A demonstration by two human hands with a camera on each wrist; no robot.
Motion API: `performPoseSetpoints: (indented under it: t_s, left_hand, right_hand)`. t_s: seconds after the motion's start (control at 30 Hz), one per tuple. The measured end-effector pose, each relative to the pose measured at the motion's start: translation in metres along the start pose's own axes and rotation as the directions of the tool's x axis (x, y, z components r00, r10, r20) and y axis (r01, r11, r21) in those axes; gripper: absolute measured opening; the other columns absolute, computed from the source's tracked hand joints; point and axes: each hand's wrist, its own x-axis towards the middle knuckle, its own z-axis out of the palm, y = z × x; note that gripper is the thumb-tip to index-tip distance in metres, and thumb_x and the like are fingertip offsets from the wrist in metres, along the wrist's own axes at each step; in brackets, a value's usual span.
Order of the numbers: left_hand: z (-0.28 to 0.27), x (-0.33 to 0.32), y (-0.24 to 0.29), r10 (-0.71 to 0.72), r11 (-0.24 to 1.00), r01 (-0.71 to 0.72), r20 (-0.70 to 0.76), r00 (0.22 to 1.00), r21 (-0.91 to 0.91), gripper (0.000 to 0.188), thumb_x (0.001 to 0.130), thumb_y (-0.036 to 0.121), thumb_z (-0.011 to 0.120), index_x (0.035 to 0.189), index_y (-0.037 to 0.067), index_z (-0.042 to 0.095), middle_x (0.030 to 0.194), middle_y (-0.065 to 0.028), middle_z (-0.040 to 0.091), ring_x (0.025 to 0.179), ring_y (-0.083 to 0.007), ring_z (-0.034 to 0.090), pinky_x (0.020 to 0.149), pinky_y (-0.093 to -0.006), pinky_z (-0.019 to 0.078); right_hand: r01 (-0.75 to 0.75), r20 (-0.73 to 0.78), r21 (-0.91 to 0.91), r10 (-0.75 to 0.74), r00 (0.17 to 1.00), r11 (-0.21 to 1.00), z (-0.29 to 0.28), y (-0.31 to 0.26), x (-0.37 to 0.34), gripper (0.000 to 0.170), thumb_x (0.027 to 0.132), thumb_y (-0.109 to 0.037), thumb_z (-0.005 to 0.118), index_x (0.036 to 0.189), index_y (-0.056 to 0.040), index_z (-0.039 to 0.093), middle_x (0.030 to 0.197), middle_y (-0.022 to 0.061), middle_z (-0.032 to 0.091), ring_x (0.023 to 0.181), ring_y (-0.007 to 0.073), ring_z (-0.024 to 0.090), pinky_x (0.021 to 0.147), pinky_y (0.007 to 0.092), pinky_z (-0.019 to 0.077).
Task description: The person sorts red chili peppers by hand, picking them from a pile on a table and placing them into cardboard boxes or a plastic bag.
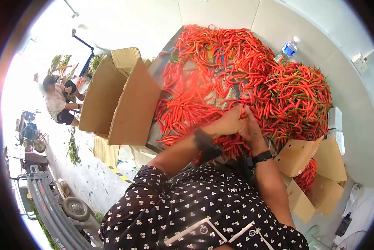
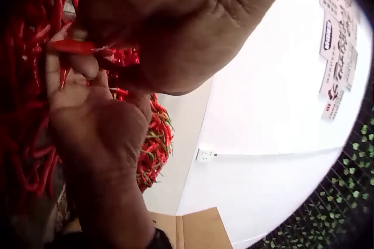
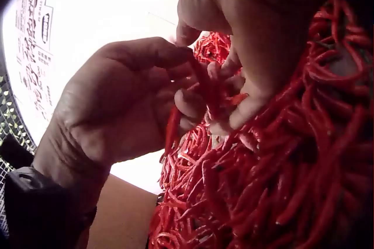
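Observation:
Both hands meet above a heap of red chillies [image 1: 187,110]. My left hand [image 1: 230,121] holds red chillies with curled fingers; in the right wrist view one chilli [image 3: 172,129] hangs below the fingers of my left hand [image 3: 117,100]. My right hand [image 1: 250,130] faces it, its fingers bent around chillies [image 3: 209,88] between the two hands. In the left wrist view a chilli [image 2: 73,47] lies across the fingertips, with my left hand [image 2: 169,27] above and the palm of my right hand [image 2: 99,126] below. The hands partly hide the chillies they hold.
A bottle [image 1: 289,49] stands behind the heap. Open cardboard boxes stand at left [image 1: 135,106] and at lower right [image 1: 297,156], the right one containing chillies. White containers [image 1: 335,118] sit at the right edge. A person [image 1: 55,100] sits at far left, near a cart [image 1: 47,204].

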Motion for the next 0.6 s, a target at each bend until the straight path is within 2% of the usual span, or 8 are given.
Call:
performPoseSetpoints:
  t_s: [0.1,0.2,0.27,0.4,0.47,0.5,0.57,0.6]
  left_hand:
    - [0.002,-0.002,0.003,0.076,0.996,-0.076,-0.016,0.997,0.035,0.036,0.07,0.006,0.056,0.103,-0.003,0.046,0.1,-0.0225,0.053,0.096,-0.0323,0.054,0.073,-0.0369,0.045]
    - [-0.013,-0.005,0.021,0.086,0.991,-0.089,0.026,0.996,0.099,0.037,0.07,-0.004,0.053,0.106,-0.003,0.045,0.098,-0.0193,0.053,0.097,-0.0295,0.055,0.072,-0.0343,0.0467]
    - [-0.021,-0.001,0.024,-0.029,0.947,0.066,0.121,0.992,-0.313,0.042,0.07,-0.011,0.049,0.111,-0.003,0.044,0.097,-0.0155,0.053,0.097,-0.0253,0.055,0.07,-0.0301,0.048]
    - [-0.014,0.003,0.008,0.103,0.975,-0.115,-0.068,0.992,-0.192,0.047,0.073,-0.012,0.047,0.118,-0.001,0.043,0.098,-0.0129,0.051,0.098,-0.0214,0.055,0.069,-0.0277,0.0482]
    - [-0.009,-0.001,0.013,0.24,0.94,-0.247,-0.058,0.969,-0.234,0.052,0.072,-0.011,0.046,0.123,0.0,0.041,0.105,-0.0134,0.05,0.098,-0.0203,0.054,0.069,-0.028,0.0485]
    - [-0.011,0.0,0.014,0.238,0.941,-0.245,-0.058,0.969,-0.233,0.052,0.072,-0.011,0.046,0.123,0.0,0.041,0.105,-0.0134,0.05,0.098,-0.0203,0.054,0.069,-0.028,0.0485]
    - [-0.021,0.006,0.02,0.217,0.959,-0.2,0.065,0.974,-0.203,0.055,0.073,-0.007,0.048,0.126,0.003,0.038,0.109,-0.0139,0.049,0.096,-0.0199,0.054,0.069,-0.0291,0.0482]
    - [-0.035,0.004,0.033,0.124,0.955,-0.087,0.117,0.985,-0.283,0.051,0.073,-0.008,0.044,0.123,0.002,0.04,0.114,-0.0158,0.049,0.104,-0.0238,0.051,0.086,-0.0339,0.0423]
  right_hand:
    - [0.045,0.069,0.008,-0.045,0.997,0.999,-0.021,0.005,0.001,0.041,0.089,-0.039,0.043,0.116,-0.0077,0.046,0.108,0.012,0.056,0.1,0.0246,0.055,0.089,0.0384,0.0421]
    - [0.024,-0.135,0.116,-0.008,0.991,0.993,-0.017,0.0,-0.006,0.043,0.09,-0.041,0.04,0.117,-0.0078,0.046,0.108,0.0118,0.056,0.099,0.0243,0.055,0.089,0.0391,0.0424]
    - [0.034,-0.029,0.044,-0.033,0.999,0.998,-0.015,-0.001,-0.007,0.046,0.09,-0.048,0.035,0.111,-0.0107,0.05,0.107,0.0079,0.056,0.092,0.0194,0.056,0.07,0.0338,0.0492]
    - [-0.024,0.12,0.074,0.015,0.993,0.997,0.001,-0.002,-0.007,0.049,0.089,-0.051,0.034,0.113,-0.0106,0.049,0.111,0.008,0.054,0.088,0.0191,0.057,0.065,0.0311,0.0505]
    - [0.029,-0.174,0.181,0.003,0.985,0.983,0.033,-0.003,-0.012,0.053,0.088,-0.053,0.032,0.113,-0.0098,0.048,0.11,0.0073,0.054,0.082,0.0183,0.059,0.059,0.0275,0.0509]
    - [0.027,-0.174,0.182,0.005,0.985,0.983,0.026,-0.002,-0.009,0.053,0.088,-0.053,0.032,0.113,-0.0098,0.048,0.11,0.0073,0.054,0.082,0.0183,0.059,0.059,0.0275,0.0509]
    - [0.037,0.071,0.114,-0.045,0.996,0.993,-0.003,0.003,-0.002,0.042,0.089,-0.044,0.041,0.114,-0.0108,0.046,0.104,0.0053,0.053,0.078,0.0172,0.058,0.056,0.0249,0.05]
    - [0.038,0.068,0.117,-0.046,0.997,0.992,-0.015,0.005,-0.002,0.042,0.089,-0.044,0.041,0.114,-0.0108,0.046,0.104,0.0053,0.053,0.078,0.0172,0.058,0.056,0.0249,0.05]
